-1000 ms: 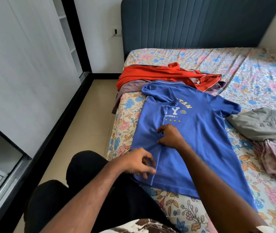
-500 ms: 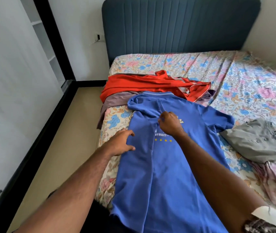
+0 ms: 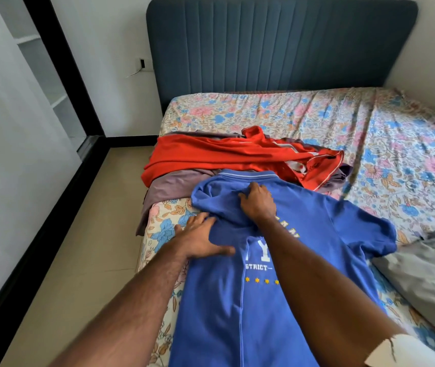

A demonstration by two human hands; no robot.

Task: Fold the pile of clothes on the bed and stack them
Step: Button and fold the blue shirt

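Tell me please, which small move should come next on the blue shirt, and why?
Probably fold the left sleeve inward. The blue polo shirt already has its left side folded over; the right hand pins the collar area and the left hand lies flat beside that bunched sleeve.

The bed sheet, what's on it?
Pink and blue flowers on the bed sheet, seen in the head view.

Dark blue padded headboard (image 3: 277, 46) with vertical channels stands against white wall (image 3: 110, 62) at far edge of bed. Small black wall socket (image 3: 142, 63) just left of headboard, thin cable hanging from it. Beige tiled floor (image 3: 78, 260) along bed's left edge. Black-framed white wardrobe (image 3: 12, 128) at left, shelves (image 3: 49, 75) visible behind frame.
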